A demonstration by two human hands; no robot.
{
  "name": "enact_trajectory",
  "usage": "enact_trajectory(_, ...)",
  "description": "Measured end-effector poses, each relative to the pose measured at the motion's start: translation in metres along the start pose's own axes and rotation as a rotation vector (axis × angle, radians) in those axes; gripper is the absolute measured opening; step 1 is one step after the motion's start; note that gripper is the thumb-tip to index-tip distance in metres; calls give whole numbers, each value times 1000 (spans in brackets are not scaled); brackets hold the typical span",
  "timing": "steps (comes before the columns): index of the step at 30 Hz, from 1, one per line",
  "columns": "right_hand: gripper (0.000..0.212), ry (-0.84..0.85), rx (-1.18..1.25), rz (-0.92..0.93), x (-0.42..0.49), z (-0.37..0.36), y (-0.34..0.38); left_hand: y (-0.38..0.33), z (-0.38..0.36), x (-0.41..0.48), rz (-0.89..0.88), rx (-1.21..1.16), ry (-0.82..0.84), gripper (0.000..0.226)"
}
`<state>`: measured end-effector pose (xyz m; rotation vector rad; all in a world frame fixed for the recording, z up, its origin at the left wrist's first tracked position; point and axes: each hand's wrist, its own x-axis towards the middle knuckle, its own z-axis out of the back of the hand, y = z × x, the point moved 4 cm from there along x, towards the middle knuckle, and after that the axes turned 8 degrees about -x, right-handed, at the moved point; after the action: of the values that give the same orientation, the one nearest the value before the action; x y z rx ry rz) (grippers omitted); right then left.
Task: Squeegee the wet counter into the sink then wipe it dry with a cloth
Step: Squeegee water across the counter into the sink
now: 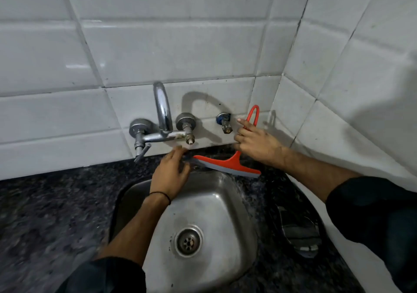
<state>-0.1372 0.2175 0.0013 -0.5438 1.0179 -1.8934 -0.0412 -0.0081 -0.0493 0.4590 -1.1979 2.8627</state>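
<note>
An orange squeegee [228, 165] with a grey rubber blade rests on the dark speckled counter [56, 202] just behind the steel sink [216, 202]. Its blade lies along the sink's back rim and its looped handle points up at the tiled wall. My right hand [257, 145] is shut on the handle, index finger stretched out. My left hand [172, 173] hovers over the sink's back rim with fingers spread, its fingertips near the blade's left end; whether they touch it I cannot tell. A dark striped cloth [300, 229] lies on the counter to the right of the sink.
A chrome wall tap [162, 121] with two valves curves out over the sink's back left. A small blue-capped valve [224, 122] sticks out of the wall beside my right hand. White tiled walls meet in a corner at the right. The sink drain [188, 240] sits in the basin.
</note>
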Motion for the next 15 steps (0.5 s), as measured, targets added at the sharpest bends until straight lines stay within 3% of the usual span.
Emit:
enact_trajectory(3, 22, -96, 41, -7, -3, 44, 25, 17, 28, -45, 93, 37, -41, 31)
enact_trajectory(6, 32, -75, 117, 46, 4, 90, 64, 38, 71, -86, 190, 119, -38, 24)
enact_trajectory(10, 19, -79, 240, 72, 31, 152, 116, 67, 142, -138, 280, 168, -131, 20)
enact_trajectory(15, 31, -126, 445, 94, 87, 232, 173, 109, 233, -216, 394, 215, -261, 20)
